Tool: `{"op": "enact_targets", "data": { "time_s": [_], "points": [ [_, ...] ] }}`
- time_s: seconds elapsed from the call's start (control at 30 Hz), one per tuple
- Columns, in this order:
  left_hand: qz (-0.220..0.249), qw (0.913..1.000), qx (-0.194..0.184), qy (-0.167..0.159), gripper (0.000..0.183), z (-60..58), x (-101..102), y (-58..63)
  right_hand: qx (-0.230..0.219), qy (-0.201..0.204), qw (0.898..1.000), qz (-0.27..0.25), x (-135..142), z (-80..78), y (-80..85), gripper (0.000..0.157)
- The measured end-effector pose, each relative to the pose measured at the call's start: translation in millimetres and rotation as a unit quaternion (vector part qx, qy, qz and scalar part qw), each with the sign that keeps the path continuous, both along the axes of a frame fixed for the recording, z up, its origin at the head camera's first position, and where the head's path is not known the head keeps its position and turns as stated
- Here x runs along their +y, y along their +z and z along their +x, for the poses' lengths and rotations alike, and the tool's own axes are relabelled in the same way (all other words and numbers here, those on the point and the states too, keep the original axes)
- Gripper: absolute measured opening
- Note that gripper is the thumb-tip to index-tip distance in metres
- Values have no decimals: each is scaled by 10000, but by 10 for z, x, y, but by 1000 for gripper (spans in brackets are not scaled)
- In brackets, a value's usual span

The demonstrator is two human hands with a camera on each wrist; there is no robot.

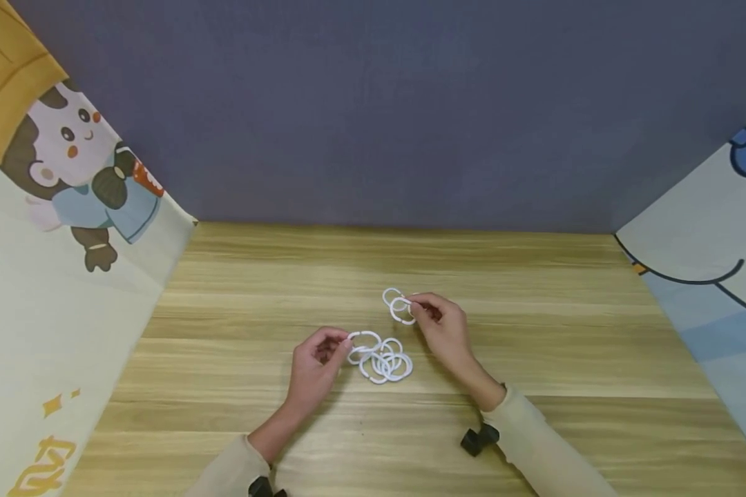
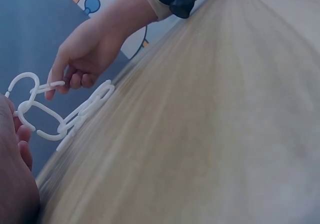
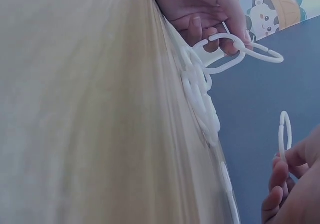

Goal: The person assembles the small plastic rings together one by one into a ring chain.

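My left hand (image 1: 313, 366) pinches a white plastic ring (image 1: 365, 333) between thumb and fingertips. This ring has a small gap in its loop and hooks into others, so a chain of white rings (image 1: 400, 378) trails from it onto the tabletop, several overlapping in a pile. Farther forward and to the right, my right hand (image 1: 449, 335) pinches a separate white ring (image 3: 283, 134) by its edge, held up off the table. Behind that one, another loose ring (image 1: 385, 293) lies flat on the wood, partly overlapped in the head view.
The tabletop (image 1: 255, 290) has a light wood grain. A dark blue-grey panel (image 1: 373, 124) rises along its far edge. Cartoon-printed panels stand at the left (image 1: 124, 290) and right (image 1: 690, 228) sides. Dark wrist-worn devices (image 1: 480, 438) sit at both sleeves.
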State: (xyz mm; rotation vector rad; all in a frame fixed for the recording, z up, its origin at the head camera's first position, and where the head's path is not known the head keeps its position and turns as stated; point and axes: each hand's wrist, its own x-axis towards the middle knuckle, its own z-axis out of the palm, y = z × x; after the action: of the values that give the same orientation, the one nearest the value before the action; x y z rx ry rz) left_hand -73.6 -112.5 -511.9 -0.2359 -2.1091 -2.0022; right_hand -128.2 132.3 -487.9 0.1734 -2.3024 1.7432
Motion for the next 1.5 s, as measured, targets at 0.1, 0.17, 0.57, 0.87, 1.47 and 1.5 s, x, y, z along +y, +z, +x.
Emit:
{"op": "enact_targets", "data": {
  "time_s": [0.1, 0.17, 0.57, 0.87, 1.47, 1.5],
  "points": [
    [-10, 10000, 27, -20, 8, -29, 12, -12, -180, -25, 9995, -257, 17, 33, 28, 10],
    [-23, 10000, 57, -38, 7, -49, 20, -16, -296, -41, 9990, -346, 26, 59, 58, 10],
    [-44, 9991, 395, -133, 6, -139, 71, -15, -1380, -104, 9868, -847, 135, 212, 239, 13],
    [-175, 9982, 530, -211, 7, -169, 120, 2, -1859, 349, 9692, -1580, 152, 356, 354, 5],
    [-581, 9912, 1133, -352, 13, -182, 130, -56, -2398, 1291, 9459, -1764, 45, 502, 254, 11],
    [-598, 9906, 1173, -375, 13, -184, 131, -61, -2411, 1359, 9456, -1712, 43, 504, 247, 11]
  ]
}}
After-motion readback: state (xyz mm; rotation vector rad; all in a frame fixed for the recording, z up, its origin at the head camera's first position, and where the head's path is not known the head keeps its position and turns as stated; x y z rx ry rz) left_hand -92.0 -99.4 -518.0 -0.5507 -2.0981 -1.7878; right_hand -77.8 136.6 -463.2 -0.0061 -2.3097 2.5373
